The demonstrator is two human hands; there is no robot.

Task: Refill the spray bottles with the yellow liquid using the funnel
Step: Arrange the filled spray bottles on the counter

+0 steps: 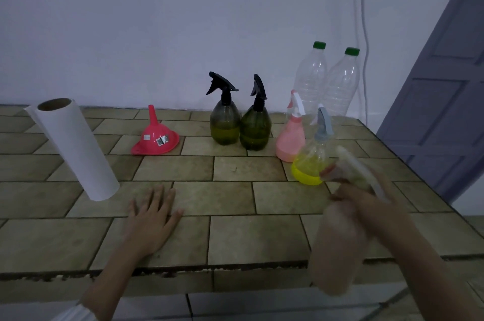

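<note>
On tiled counter (235, 237) against white wall (157, 32), grey door (445, 111) at right

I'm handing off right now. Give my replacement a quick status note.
Left hand rests flat and open on the tiled table. Right hand grips a blurred spray bottle; its contents are unreadable. The red funnel sits upside down, untouched. Two dark spray bottles are partly filled; the pink one and yellow-based one stand capped beside two clear bottles. No pouring has started.
</note>
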